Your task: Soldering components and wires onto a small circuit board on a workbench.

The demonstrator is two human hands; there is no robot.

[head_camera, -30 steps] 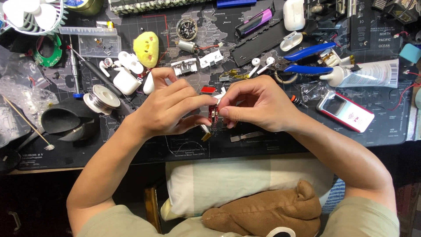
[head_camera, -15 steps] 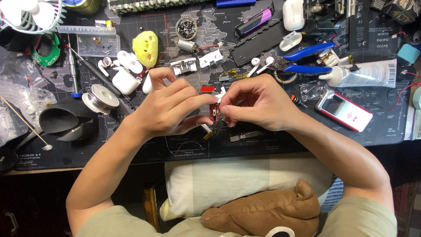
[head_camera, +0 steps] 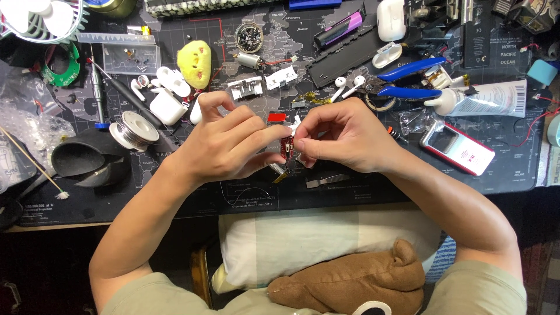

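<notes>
1. Right now my left hand (head_camera: pixel 230 146) and right hand (head_camera: pixel 344 137) both pinch a small red circuit board (head_camera: pixel 286 147), fingertips pressed together on its edges.
2. Best to grip edges only, keep it steady, wrists low.
3. Board is tiny, red, mostly hidden by fingers, held just above the dark desk mat (head_camera: pixel 175 192), near the metal tweezers (head_camera: pixel 326 181).

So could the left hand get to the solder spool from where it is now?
Probably yes: the solder spool lies just outside the left hand with open mat between, though that hand pinches the small red board with the right hand.
</notes>
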